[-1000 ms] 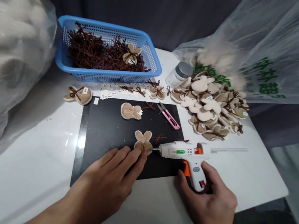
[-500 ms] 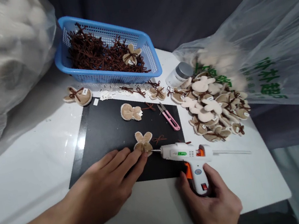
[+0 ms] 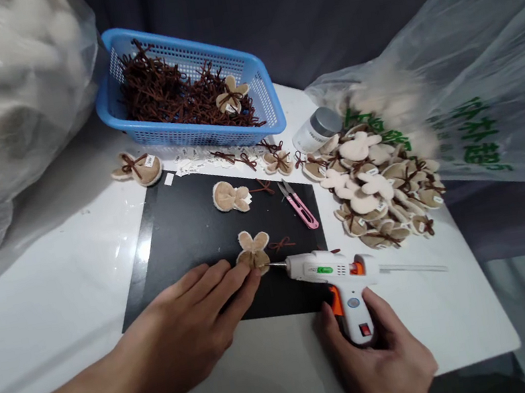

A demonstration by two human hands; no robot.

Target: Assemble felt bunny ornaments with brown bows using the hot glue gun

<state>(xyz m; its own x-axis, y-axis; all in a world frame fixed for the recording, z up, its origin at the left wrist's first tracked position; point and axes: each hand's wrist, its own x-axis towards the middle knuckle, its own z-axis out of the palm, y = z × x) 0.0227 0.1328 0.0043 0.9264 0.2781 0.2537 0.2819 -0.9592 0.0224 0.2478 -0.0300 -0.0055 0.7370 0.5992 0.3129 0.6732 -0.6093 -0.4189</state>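
The fingertips of my left hand [image 3: 191,326] press on the lower half of a small beige plush rabbit applique [image 3: 254,246], holding it against the black mat [image 3: 183,236]; my thumb is hidden. My right hand [image 3: 382,354] grips a white hot glue gun [image 3: 325,268] by its handle, with the orange trigger near my fingers. The gun's metal nozzle points left at the rabbit's edge, close by my left fingertips. A brown bow [image 3: 283,245] lies just right of the rabbit's ears. Farther back on the mat rest a second plush rabbit [image 3: 227,197] and another brown bow [image 3: 263,187].
Pink thread snips [image 3: 300,207] lie at the mat's right edge. Behind stands a blue basket [image 3: 195,137] of brown bows. Rabbits with bows form a pile [image 3: 383,193] at right, beside a grey-lidded jar [image 3: 316,130]. Plastic bags [image 3: 9,98] bulge on both sides.
The glue gun and my right hand have shifted slightly right, partly with a small shift of the whole view. The nozzle tip remains near the rabbit. My left hand stays on it.
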